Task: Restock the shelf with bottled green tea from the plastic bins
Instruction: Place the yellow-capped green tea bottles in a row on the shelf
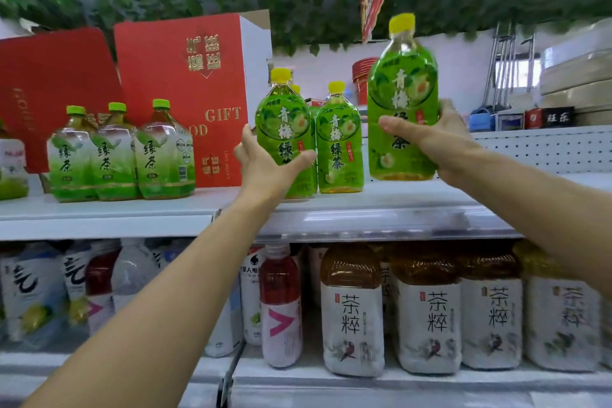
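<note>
Item: bottled green tea, placing step, two bottles in hand at the top shelf point(414, 205). The left hand point(265, 164) is gripping the left bottle point(281, 129) low on its label, thumb curling across the front and fingers reaching round the far side; this bottle is standing on the shelf, or very nearly so (its base is hidden behind the wrist), touching or just beside a standing bottle point(339, 142) of the same kind on its right. The right hand point(443, 139) is holding the right bottle point(402, 103) upright and raised, its base appearing to hover just above the shelf near the front edge, thumb lying across the lower label and fingers wrapping behind, with only their tips showing at the bottle's right side. Judgement: the left bottle is close to settled and the hand is about ready to let go; the raised bottle is asking to be lowered straight down into the open space right of the standing bottle, kept vertical so it is not knocking its neighbour. Also on the shelf: three paler bottles point(119, 156) well to the left, a red box point(185, 93) behind them. The bins are not in view
</note>
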{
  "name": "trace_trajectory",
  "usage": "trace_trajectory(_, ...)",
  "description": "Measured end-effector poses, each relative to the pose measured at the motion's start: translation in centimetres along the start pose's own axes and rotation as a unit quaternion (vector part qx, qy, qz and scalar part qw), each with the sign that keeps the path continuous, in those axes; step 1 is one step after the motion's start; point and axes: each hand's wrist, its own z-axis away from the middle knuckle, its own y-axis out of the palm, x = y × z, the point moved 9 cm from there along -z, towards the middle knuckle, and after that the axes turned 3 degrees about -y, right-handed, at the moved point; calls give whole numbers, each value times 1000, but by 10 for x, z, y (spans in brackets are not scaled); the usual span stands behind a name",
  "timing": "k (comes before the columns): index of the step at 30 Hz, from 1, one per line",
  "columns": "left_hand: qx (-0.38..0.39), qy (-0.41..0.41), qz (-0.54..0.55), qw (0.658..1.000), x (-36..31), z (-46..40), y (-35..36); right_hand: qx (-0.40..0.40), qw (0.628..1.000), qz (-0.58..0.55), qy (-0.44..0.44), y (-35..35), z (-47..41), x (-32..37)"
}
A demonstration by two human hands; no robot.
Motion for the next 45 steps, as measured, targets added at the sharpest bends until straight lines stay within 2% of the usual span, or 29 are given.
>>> trace_trajectory(5,-31,22,-119,992,5,-6,16,-6,997,47,62,-17,-21,-50)
trace_trajectory(11,-79,29,-213,974,11,-13,19,67,989,77,105,-23,-53,-83)
trace_trajectory(17,-89,44,-229,968,13,-14,18,110,979,136,103,-6,-55,-74)
trace_trajectory(22,-96,53,-238,965,12,-12,18,108,970,192,102,-3,-66,-73)
trace_trajectory(26,-100,56,-248,962,14,-13,19,108,972,188,94,-3,-69,-77)
trace_trajectory(31,-102,59,-262,958,15,-14,20,148,966,193,88,8,-77,-92)
trace_trajectory(33,-99,60,-264,958,15,-14,20,149,966,198,67,0,-106,-119)
trace_trajectory(36,-101,60,-268,956,14,-13,20,143,966,210,53,4,-95,-106)
trace_trajectory(41,-109,59,-269,955,10,-11,18,124,957,251,80,-4,-119,-135)
trace_trajectory(45,-109,53,-275,954,8,-9,17,127,925,344,103,8,-57,-81)
